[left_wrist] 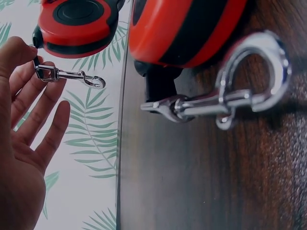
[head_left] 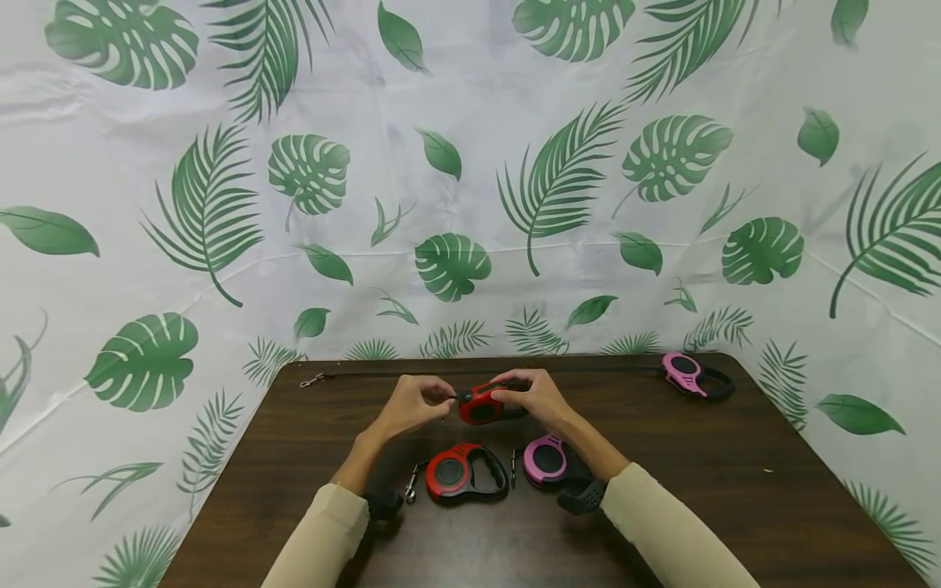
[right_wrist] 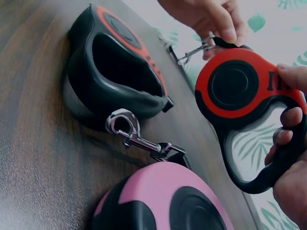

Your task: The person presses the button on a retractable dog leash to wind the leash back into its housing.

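Right hand (head_left: 540, 394): fingers curled round the held red leash (head_left: 481, 404), above the table (head_left: 735, 490) centre.
Left hand (head_left: 412, 402): fingertips pinching its clip (left_wrist: 67, 75).

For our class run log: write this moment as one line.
right hand: grips red leash | left hand: pinches its clip | table: red, two pink leashes

Far pink leash (head_left: 694, 376), leaf-print backdrop (head_left: 470, 163)

The left hand (left_wrist: 21, 120) pinches the strap end of a red leash reel (left_wrist: 74, 21) — its metal clip (left_wrist: 72, 76) dangling; a 2nd red reel (left_wrist: 184, 28) and snap hook (left_wrist: 230, 91) lie on the wooden table (left_wrist: 201, 182).
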Available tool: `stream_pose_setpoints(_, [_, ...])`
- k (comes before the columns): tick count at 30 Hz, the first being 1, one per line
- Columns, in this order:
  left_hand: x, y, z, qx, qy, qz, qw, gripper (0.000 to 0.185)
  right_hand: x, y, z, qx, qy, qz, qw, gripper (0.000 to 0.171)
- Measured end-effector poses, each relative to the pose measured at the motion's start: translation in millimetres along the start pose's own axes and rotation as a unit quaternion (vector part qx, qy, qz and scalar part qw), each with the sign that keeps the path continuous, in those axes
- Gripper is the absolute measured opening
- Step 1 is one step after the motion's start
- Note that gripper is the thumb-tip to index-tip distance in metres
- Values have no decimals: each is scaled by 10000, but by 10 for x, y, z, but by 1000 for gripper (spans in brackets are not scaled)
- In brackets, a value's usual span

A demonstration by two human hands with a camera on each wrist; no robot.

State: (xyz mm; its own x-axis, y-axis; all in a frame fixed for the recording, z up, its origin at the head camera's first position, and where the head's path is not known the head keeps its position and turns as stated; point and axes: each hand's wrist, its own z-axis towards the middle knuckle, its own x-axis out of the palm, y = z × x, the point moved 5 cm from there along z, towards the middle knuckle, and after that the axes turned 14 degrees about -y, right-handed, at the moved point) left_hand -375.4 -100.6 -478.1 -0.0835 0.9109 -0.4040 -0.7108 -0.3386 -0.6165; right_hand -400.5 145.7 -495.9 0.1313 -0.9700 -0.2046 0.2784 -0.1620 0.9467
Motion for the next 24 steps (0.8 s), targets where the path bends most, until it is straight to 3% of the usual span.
stream_pose_setpoints(16, [-24,21,-48,-73,-145,-111,9998,12,168,-56,50,107,-6,42,9999,31])
stream_pose_setpoints(24, [-60,67,-91,-412,-71,-156,9990,16,242,-63,74,70,1,153,9999,31])
